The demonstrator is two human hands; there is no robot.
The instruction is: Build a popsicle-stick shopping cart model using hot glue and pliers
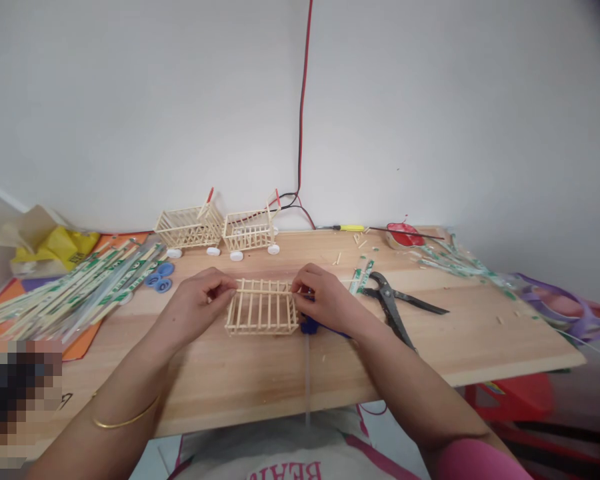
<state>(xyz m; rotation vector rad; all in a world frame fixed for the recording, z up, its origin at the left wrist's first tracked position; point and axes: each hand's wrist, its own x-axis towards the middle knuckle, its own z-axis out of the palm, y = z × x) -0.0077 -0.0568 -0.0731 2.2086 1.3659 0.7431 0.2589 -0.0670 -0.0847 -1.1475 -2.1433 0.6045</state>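
A small slatted basket frame (263, 328) made of thin wooden sticks sits on the table in front of me. My left hand (200, 300) pinches its far left corner, at one end of a thin wooden stick (264, 291) lying across the slats. At the far right corner, my right hand (325, 297) pinches the other end of that stick. Partly hidden under my right hand is a blue tool (309, 325), from which a translucent rod (308, 380) sticks out toward me. Black-handled pliers (390, 300) lie open to the right.
Two stick-built miniature carts (190, 228) with white wheels stand near the wall. Wrapped chopsticks (105, 283) pile up at left, beside blue round pieces (160, 277). A yellow-handled screwdriver (351, 228), a red-filled dish (404, 235) and loose wrappers (460, 260) lie at back right.
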